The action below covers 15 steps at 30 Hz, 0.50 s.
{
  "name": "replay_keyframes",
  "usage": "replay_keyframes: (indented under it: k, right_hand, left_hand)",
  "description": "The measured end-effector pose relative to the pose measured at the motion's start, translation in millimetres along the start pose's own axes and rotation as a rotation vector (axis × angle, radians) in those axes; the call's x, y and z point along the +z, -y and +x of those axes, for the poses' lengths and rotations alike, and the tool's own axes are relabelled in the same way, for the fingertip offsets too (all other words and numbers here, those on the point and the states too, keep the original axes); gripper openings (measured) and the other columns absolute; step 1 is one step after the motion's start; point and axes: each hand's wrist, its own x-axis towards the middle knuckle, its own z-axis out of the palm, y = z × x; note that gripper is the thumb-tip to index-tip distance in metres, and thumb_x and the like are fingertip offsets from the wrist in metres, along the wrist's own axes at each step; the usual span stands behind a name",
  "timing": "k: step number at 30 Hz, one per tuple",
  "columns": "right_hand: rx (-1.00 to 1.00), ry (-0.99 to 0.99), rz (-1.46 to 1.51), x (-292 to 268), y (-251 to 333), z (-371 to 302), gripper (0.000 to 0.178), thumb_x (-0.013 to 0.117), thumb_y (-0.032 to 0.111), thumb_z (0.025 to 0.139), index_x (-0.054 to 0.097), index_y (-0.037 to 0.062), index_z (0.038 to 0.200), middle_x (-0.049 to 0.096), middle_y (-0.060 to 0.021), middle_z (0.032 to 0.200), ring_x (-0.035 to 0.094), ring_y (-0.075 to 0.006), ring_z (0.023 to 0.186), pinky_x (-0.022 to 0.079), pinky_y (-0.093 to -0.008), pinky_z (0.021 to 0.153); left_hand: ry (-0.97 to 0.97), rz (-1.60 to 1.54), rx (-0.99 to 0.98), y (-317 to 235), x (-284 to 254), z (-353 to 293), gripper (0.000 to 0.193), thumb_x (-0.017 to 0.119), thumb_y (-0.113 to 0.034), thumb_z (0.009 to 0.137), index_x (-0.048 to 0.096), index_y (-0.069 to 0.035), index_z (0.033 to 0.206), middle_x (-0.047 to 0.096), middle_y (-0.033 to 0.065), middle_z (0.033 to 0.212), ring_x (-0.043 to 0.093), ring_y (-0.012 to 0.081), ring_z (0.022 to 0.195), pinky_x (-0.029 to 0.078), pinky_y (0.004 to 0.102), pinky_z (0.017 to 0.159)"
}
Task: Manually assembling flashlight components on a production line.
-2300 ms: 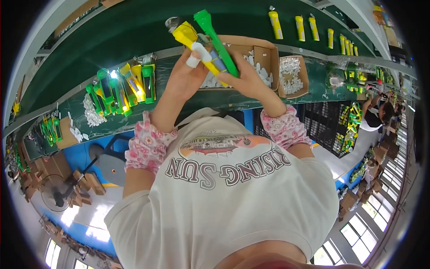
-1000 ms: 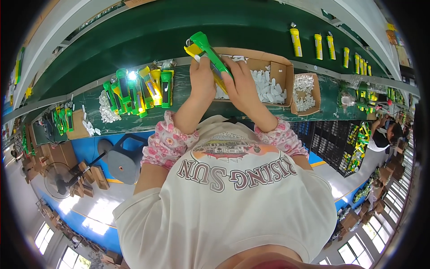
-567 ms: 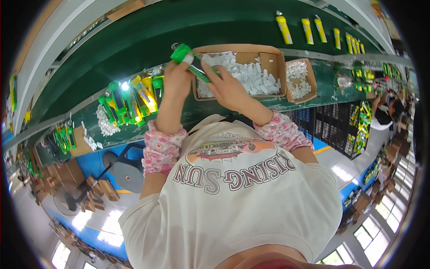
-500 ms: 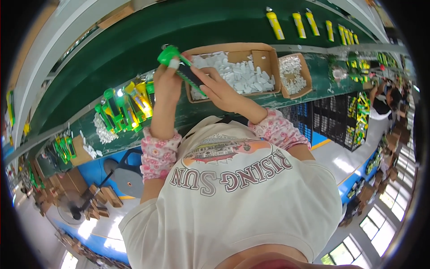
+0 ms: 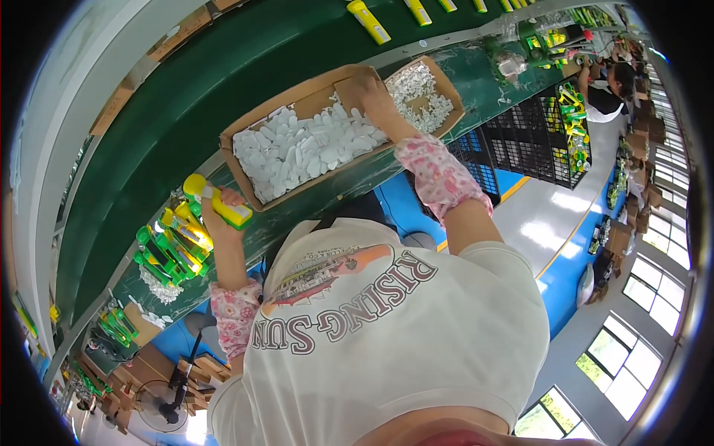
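My left hand is closed around a yellow flashlight with a green end, held at the near left corner of a long cardboard box. Loose flat white oval pieces fill much of that box. Over the box's right end is my right hand, blurred, its fingers too smeared to read. Just right of it stands a smaller cardboard box of tiny whitish parts. A pile of green and yellow flashlights lies left of my left hand.
Several yellow flashlights lie on the green belt beyond the boxes. Small white parts are heaped beside the pile. Black crates stand at right, near a co-worker. A fan stands lower left.
Both hands were together on a green and black flashlight; my right hand has let go and moved right over the box. My left hand has lowered, and its flashlight now shows yellow.
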Motion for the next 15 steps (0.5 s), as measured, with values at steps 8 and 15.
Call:
replay_keyframes:
  k: [8, 15]
  right_hand:
    - [-0.262, 0.28, -0.121, 30.8, -17.5, 15.4, 0.029, 0.063, 0.009, 0.078, 0.059, 0.0023, 0.106, 0.061, -0.0183, 0.104, 0.06, -0.0336, 0.098, 0.052, -0.0406, 0.083]
    - [-0.047, 0.267, 0.281, 32.1, -22.1, 22.0, 0.024, 0.062, 0.007, 0.079, 0.058, 0.0061, 0.102, 0.056, -0.02, 0.112, 0.058, -0.0382, 0.099, 0.05, -0.0438, 0.084]
  left_hand:
    - [0.19, 0.119, 0.14, 31.4, 40.4, 12.6, 0.042, 0.055, -0.028, 0.094, 0.046, -0.006, 0.129, 0.055, 0.0138, 0.117, 0.054, 0.0303, 0.111, 0.04, 0.045, 0.105]
    - [0.044, 0.159, 0.013, 32.0, 49.0, -1.6, 0.039, 0.04, -0.027, 0.102, 0.037, -0.005, 0.134, 0.051, 0.0218, 0.13, 0.051, 0.0347, 0.121, 0.037, 0.0516, 0.108]
